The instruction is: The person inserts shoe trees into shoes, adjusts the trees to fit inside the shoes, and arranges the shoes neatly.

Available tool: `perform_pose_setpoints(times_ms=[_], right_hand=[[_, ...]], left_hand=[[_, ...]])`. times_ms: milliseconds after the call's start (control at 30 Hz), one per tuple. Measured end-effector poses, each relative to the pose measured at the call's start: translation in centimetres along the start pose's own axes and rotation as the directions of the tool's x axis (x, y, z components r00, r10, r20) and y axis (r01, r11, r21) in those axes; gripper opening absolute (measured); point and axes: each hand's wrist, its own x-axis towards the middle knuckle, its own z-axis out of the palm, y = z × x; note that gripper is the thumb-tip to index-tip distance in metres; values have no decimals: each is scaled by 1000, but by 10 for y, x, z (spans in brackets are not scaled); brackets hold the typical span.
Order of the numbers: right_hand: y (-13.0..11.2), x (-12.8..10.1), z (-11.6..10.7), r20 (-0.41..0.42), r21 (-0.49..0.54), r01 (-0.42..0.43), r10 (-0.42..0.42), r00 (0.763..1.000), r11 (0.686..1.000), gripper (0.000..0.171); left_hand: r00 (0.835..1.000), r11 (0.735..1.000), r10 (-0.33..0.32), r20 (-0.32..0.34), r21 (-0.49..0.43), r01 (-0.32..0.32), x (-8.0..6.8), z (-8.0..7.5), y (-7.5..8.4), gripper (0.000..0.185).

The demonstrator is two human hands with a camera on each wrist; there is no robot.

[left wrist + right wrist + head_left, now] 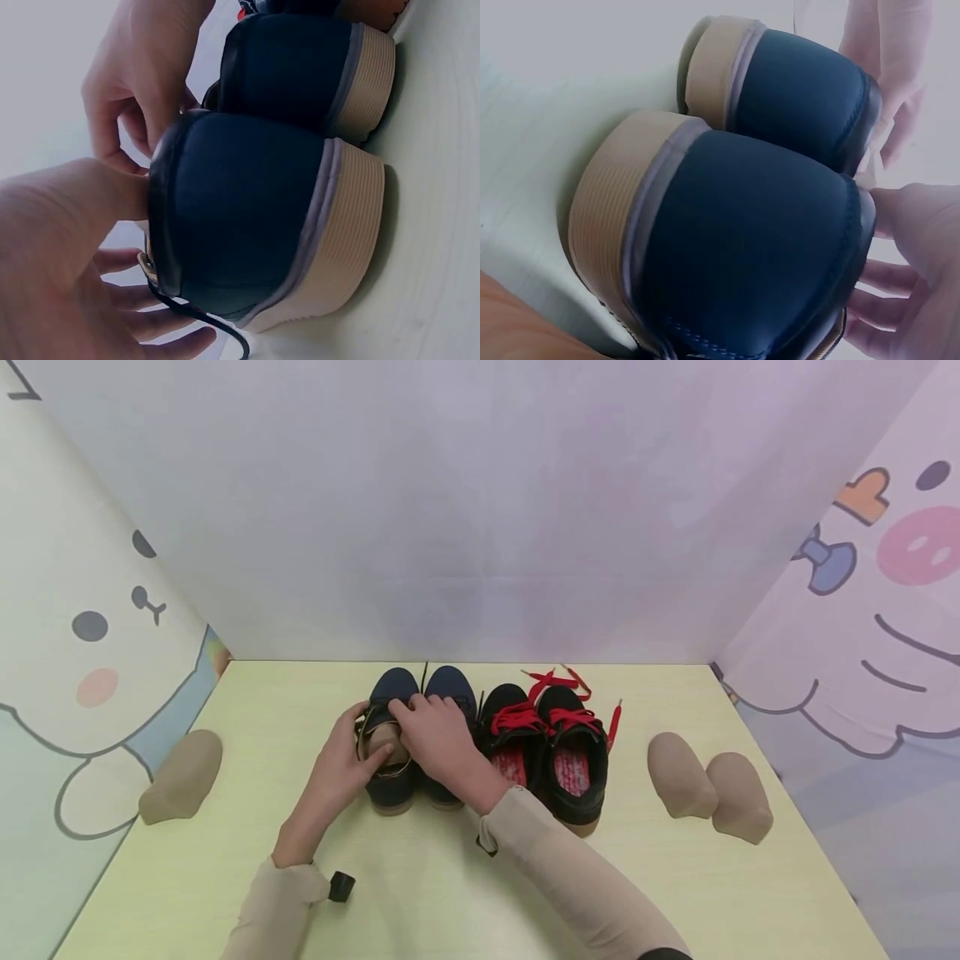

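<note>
Hidden and cut off

Tan insert half covered by both hands; right navy shoe mostly hidden under right hand; fingertips unseen inside.

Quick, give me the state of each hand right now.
Left hand: fingers curled around the left navy shoe, gripping its side.
Right hand: fingers on the same shoe's opening; grip cannot be told.

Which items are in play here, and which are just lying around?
In play: left hand, right hand, navy shoes, tan insert in the left navy shoe.
Lying about: black shoes with red laces, three tan inserts on the table.
</note>
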Motion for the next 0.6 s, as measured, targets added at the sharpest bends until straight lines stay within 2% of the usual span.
perform_pose_setpoints(times_ms=[167,400,600], right_hand=[[-2,1,3,-19,1,2,-2,1000,1000,33],[-3,1,5,-62,-22,27,-28,998,999,29],[-3,0,6,-77,1,26,-26,997,1000,28]], left_hand=[[1000,999,-12,-5,39,13,5,1,1,82],[999,993,17,-43,120,-12,14,5,-3,74],[997,985,26,-73,174,-13,20,8,-5,70]])
